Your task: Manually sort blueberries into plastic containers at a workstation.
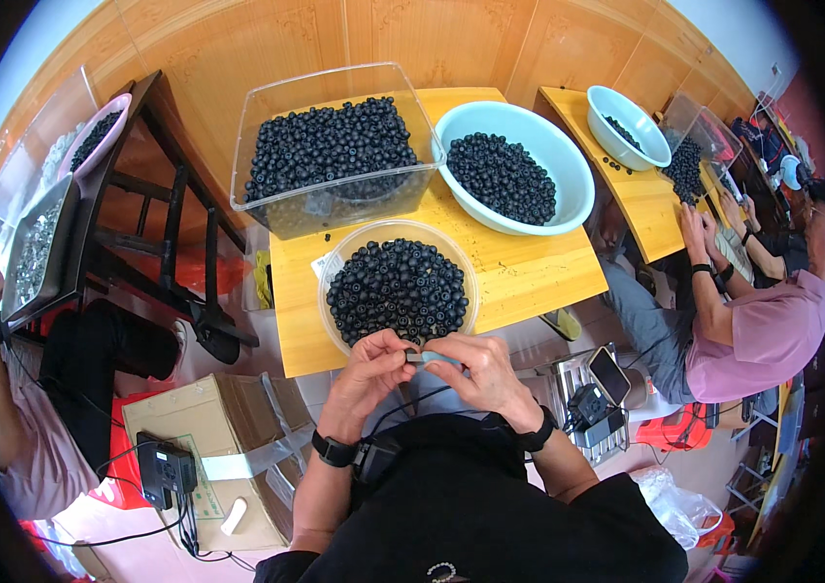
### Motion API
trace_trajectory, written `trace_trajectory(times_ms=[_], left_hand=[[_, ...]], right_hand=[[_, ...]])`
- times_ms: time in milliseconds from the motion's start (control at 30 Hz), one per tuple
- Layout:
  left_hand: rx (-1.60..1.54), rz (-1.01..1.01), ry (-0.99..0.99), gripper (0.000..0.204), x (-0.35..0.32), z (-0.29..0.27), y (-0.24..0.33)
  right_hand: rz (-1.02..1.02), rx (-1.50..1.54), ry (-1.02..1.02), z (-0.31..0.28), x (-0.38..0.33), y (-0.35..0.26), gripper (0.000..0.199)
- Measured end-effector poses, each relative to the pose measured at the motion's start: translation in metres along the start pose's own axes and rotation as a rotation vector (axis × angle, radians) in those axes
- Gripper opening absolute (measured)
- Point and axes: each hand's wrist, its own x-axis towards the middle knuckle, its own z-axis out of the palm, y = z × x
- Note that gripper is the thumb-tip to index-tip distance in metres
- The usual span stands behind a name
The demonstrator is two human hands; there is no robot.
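My left hand (373, 377) is closed, thumb and fingers pinching a small dark rounded piece (410, 356) at the near rim of a clear round tub. My right hand (482, 374) is closed round a small light blue tool (432, 358) whose flat grey tip meets that piece; the fingers hide much of it. Just beyond both hands, the round tub (473, 291) holds a heap of black bead-like parts (398, 287) with holes in them.
On the yellow table (529, 277) stand a clear rectangular bin (286, 219) and a light blue basin (582, 194), both holding black parts. A cardboard box (174, 418) with a black device (168, 471) sits at left. Co-workers sit on either side; the right one wears a pink shirt (762, 340).
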Motion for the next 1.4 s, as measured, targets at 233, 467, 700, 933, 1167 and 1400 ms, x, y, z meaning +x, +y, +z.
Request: trace_trajectory(times_ms=[233, 467, 700, 933, 1167, 1400], left_hand=[[-0.045, 0.010, -0.051, 0.009, -0.006, 0.000, 0.009], [0.021, 0.019, -0.065, 0.011, -0.014, 0.018, 0.009], [0.107, -0.028, 0.086, 0.021, -0.004, 0.019, 0.005], [0.084, -0.174, -0.061, 0.024, -0.010, 0.002, 0.001], [0.008, -0.091, -0.057, 0.024, -0.006, -0.002, -0.003], [0.290, 0.018, 0.108, 0.026, -0.019, 0.036, 0.022]], right_hand=[[0.009, -0.019, -0.015, 0.005, 0.007, 0.000, 0.017], [0.224, 0.027, 0.137, -0.013, 0.012, 0.006, 0.020], [0.235, 0.373, -0.103, -0.009, 0.013, -0.021, 0.022], [0.437, 0.945, -0.214, 0.006, 0.001, -0.006, 0.009], [0.293, 0.576, -0.148, 0.004, 0.006, -0.011, 0.011], [0.469, 0.251, 0.236, -0.059, 0.063, 0.028, 0.032]])
